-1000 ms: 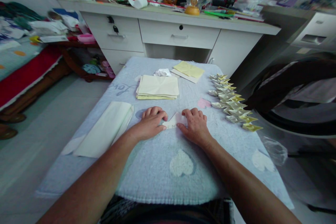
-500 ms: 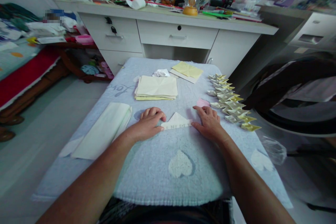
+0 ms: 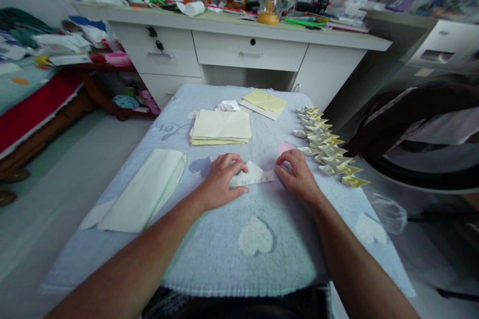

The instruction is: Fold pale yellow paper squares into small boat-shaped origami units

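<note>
A small piece of folded paper (image 3: pixel 258 177) lies on the cloth, with a pointed top and a strip bearing dark printed marks along its lower edge. My left hand (image 3: pixel 220 183) is over its left end, thumb and fingers apart above and below the strip. At the right end my right hand (image 3: pixel 297 172) has its thumb and curled index finger brought together, pinching the strip's tip. Behind the hands sits a stack of cream and yellow paper sheets (image 3: pixel 220 125). A row of small folded paper boats (image 3: pixel 325 147) stands to the right.
The blue cloth (image 3: pixel 209 259) covers the table. A folded pale cloth or paper bundle (image 3: pixel 142 192) lies at left, while crumpled white paper (image 3: pixel 227 105) and yellow creased sheets (image 3: pixel 265 99) lie at the back. Beyond stands a cluttered desk (image 3: pixel 247 50), with a washing machine (image 3: pixel 434 109) at right.
My left hand has shifted right over the paper, its thumb and fingers spreading apart. My right hand's index finger has curled in toward the thumb. The view has tilted slightly.
</note>
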Motion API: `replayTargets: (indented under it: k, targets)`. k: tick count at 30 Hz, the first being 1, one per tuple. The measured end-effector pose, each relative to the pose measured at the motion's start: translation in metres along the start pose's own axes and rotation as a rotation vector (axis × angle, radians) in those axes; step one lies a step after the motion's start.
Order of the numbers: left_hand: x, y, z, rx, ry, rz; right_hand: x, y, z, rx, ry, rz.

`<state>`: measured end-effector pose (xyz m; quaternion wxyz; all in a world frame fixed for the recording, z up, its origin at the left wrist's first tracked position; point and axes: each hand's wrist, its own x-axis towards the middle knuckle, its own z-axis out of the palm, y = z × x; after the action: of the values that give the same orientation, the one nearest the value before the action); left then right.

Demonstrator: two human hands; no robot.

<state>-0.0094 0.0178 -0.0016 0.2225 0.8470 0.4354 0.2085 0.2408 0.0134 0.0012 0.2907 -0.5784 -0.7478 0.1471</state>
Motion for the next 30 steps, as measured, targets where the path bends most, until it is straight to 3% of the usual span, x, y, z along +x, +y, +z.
replayTargets:
  k: [4, 12, 24, 30]
  targets:
    - [0.001, 0.001, 0.013, 0.093, -0.017, 0.138, -0.005, -0.009, 0.007, -0.011, -0.098, -0.038]
    - [0.004, -0.003, 0.012, 0.146, -0.017, 0.145, -0.007, -0.015, 0.020, -0.076, -0.215, -0.146]
    - [0.004, -0.005, 0.016, 0.047, 0.059, 0.128, -0.006, -0.007, 0.029, -0.106, -0.137, -0.266]
    - [0.005, -0.003, 0.011, -0.134, 0.187, 0.034, -0.004, -0.011, 0.029, -0.053, -0.128, -0.279]
